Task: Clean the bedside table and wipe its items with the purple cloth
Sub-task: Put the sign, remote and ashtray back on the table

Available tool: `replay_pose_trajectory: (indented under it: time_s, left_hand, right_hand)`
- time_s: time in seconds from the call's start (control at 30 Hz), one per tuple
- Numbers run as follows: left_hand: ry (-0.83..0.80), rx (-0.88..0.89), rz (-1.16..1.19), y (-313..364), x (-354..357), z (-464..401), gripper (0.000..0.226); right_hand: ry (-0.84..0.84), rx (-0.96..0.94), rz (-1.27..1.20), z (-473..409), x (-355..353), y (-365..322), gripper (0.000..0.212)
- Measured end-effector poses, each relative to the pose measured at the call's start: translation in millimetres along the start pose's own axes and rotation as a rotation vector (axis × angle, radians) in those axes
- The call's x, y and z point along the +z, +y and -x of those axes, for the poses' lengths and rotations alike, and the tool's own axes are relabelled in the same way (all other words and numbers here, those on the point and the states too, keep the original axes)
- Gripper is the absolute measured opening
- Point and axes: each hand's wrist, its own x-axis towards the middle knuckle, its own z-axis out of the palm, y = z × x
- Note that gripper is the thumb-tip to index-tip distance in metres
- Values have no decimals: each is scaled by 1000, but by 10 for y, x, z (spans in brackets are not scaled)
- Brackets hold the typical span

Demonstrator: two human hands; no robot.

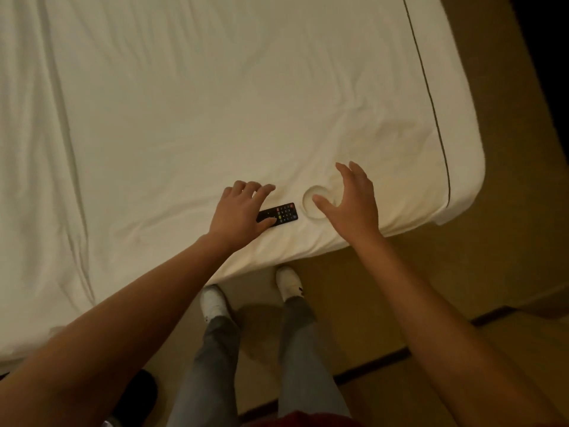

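Your left hand is spread over the remote control on the bed; your right hand, also spread, hovers by the white dish. Grip each squarely.

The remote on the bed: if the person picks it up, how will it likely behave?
The remote is a flat, dark slab, so it is probably stiff and unlikely to roll. It looks small under the left hand, so probably light. It lies on the soft white sheet, so pushing it may drag the wrinkled cloth rather than slide cleanly.
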Motion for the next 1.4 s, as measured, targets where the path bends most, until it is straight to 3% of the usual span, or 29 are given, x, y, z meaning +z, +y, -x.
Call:
replay_pose_trajectory:
  time_s: [0.17,0.4,0.6,0.73,0.9,1.1,1.4]
  left_hand:
    - [-36,-146,-44,41,339,-35,69]
    - [-107,-216,-96,137,576,-7,66]
    - [-135,-258,-66,166,592,-79,54]
    - [-115,-280,-26,188,536,-74,50]
    - [-62,-329,16,143,395,86,54]
    - [97,-396,50,-91,-87,526,54]
    - [295,-629,29,-777,-903,1674,62]
  right_hand:
    - [-190,-33,162,-272,283,371,87]
    - [-329,-102,266,-483,505,637,104]
    - [-306,-189,399,-546,595,687,98]
    - [-312,-225,442,-577,617,586,110]
    - [-367,-257,443,-633,645,406,95]
    - [-327,-385,336,-604,572,-206,95]
    - [-353,-697,105,-213,765,-1968,98]
